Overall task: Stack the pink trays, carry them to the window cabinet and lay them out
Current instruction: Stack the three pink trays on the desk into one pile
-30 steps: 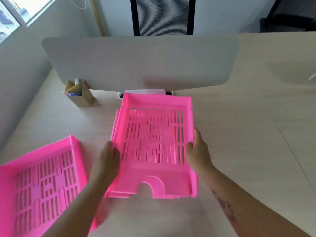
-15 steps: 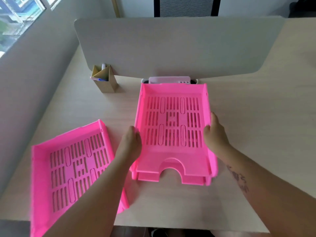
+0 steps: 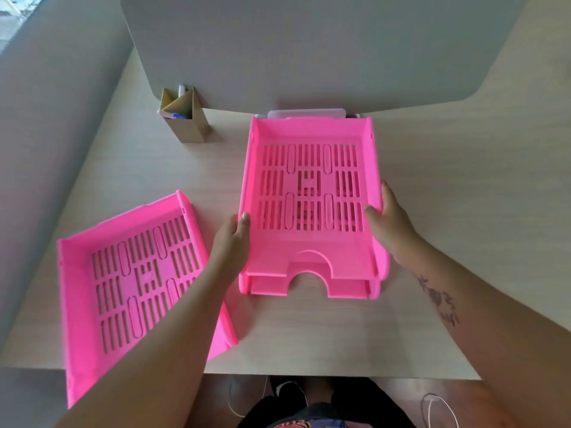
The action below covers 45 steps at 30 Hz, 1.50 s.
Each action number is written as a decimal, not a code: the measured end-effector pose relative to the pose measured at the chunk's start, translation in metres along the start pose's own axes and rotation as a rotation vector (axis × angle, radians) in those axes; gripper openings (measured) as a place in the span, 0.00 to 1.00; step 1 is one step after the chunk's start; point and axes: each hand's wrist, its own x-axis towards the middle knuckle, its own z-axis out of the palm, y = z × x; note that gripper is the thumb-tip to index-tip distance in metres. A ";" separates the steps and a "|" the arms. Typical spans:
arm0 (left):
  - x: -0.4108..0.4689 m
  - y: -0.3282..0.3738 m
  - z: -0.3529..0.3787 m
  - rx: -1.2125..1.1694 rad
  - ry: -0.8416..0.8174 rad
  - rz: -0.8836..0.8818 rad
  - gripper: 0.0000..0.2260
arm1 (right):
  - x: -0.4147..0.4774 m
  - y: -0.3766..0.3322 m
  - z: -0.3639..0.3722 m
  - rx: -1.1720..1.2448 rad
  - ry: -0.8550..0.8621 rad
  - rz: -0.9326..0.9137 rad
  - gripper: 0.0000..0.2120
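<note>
Stacking is half done: left hand point(image 3: 231, 239) and right hand point(image 3: 391, 223) clasp two nested trays point(image 3: 310, 193) by the sides, third tray point(image 3: 136, 282) lies apart, carrying remains.

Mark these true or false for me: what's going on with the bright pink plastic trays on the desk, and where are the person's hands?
1. Two slotted bright pink plastic trays sit nested in a stack at the middle of the pale wooden desk. True.
2. The left hand rests on the single pink tray at the desk's left. False: it is at the stack's left wall.
3. The right hand is at the stack's right wall. True.
4. The single pink tray lies wholly on the desk. False: its near corner juts over the front edge.
5. The brown cardboard pen holder is empty. False: pens stick out of it.
</note>
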 end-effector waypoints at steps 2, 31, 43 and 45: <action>-0.008 -0.006 0.004 -0.075 0.012 -0.020 0.18 | -0.014 0.013 0.008 0.021 0.036 0.033 0.28; -0.120 -0.178 -0.191 0.166 0.623 -0.273 0.18 | -0.111 -0.110 0.240 -0.157 -0.359 -0.309 0.22; -0.094 -0.107 -0.220 0.150 0.654 -0.064 0.07 | -0.082 -0.165 0.186 -0.077 -0.212 -0.339 0.17; -0.080 -0.076 -0.212 0.204 0.652 0.028 0.08 | -0.077 -0.169 0.152 -0.022 -0.152 -0.333 0.15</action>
